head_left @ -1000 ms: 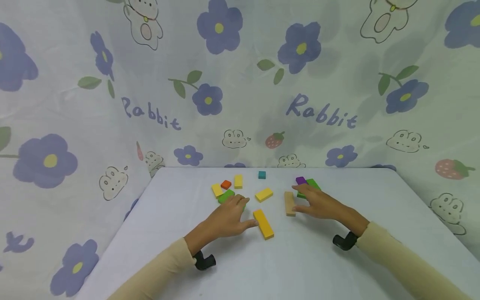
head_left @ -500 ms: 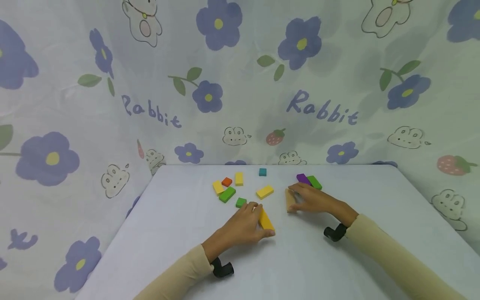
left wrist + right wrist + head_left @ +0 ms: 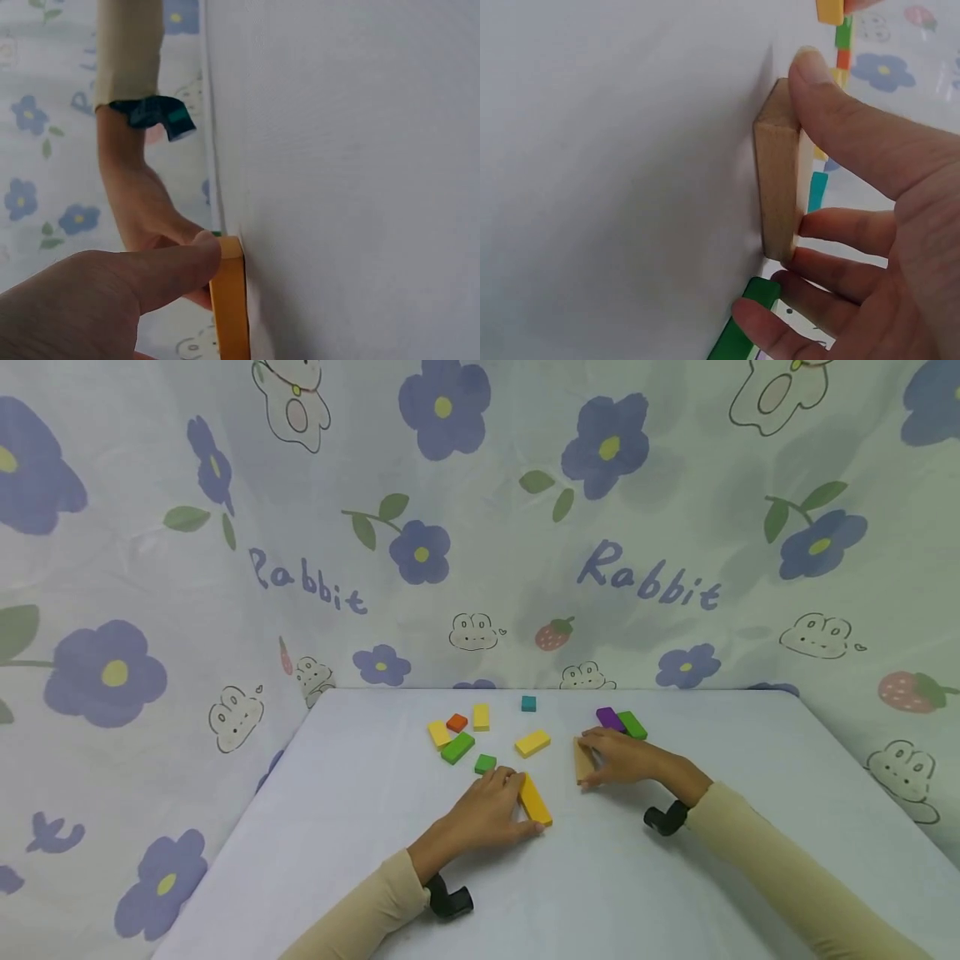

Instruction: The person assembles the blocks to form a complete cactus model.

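My left hand (image 3: 486,814) grips a long orange-yellow block (image 3: 536,802) by its two ends, thumb at the near end and fingers at the far end. In the left wrist view the thumb presses the end of this block (image 3: 232,307). To the right, my right hand (image 3: 628,755) holds a plain wooden block (image 3: 582,762) lengthwise. The right wrist view has the thumb on one end of the wooden block (image 3: 778,180) and fingers at the other. Both blocks are low at the white table. A small green block (image 3: 485,763) lies just beyond my left fingers.
Behind the left hand lie a longer green block (image 3: 457,748), two pale yellow blocks and a red-orange block (image 3: 457,722). Another yellow block (image 3: 532,743) lies mid-table, a teal cube (image 3: 528,703) farther back. Purple (image 3: 611,720) and green (image 3: 632,725) blocks sit beyond the right hand.
My left hand has moved right and nearer, from over the green blocks onto the orange-yellow block, and grips it. The right hand's fingers have closed on the wooden block. The last half second shows little movement.
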`<state>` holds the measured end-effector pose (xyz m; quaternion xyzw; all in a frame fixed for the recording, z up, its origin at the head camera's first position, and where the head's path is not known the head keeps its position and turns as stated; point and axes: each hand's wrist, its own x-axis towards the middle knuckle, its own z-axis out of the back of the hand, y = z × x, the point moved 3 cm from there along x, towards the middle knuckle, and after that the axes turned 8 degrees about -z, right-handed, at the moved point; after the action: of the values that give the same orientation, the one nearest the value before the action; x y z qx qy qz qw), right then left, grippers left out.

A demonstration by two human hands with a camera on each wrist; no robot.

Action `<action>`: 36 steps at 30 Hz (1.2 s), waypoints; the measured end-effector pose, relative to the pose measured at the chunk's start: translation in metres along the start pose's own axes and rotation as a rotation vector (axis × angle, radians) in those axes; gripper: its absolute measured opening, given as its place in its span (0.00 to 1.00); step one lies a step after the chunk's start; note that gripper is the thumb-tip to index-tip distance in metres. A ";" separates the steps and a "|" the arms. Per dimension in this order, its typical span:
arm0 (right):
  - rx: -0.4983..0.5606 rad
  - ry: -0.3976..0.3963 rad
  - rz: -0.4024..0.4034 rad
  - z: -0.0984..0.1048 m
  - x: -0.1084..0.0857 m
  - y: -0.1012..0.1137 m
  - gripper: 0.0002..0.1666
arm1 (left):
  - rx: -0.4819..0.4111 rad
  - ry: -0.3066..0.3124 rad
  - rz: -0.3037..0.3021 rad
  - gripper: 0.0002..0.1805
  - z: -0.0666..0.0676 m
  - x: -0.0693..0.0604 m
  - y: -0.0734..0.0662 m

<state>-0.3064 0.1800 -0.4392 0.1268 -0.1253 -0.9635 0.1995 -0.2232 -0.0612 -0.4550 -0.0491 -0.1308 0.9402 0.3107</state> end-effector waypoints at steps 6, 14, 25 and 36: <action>-0.018 0.031 0.009 0.003 0.004 0.002 0.53 | 0.009 -0.010 -0.001 0.49 0.002 0.000 0.000; -0.034 0.061 0.021 0.006 0.008 0.003 0.51 | 0.021 -0.013 -0.005 0.48 0.001 0.000 0.001; 0.054 -0.036 0.079 0.004 -0.001 0.001 0.46 | 0.015 -0.026 -0.007 0.48 0.000 0.003 0.003; 0.106 -0.114 0.237 0.000 -0.042 0.019 0.41 | 0.002 -0.039 -0.002 0.47 0.001 0.004 0.005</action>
<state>-0.2625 0.1808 -0.4259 0.0668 -0.2012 -0.9309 0.2975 -0.2297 -0.0627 -0.4554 -0.0301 -0.1362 0.9407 0.3092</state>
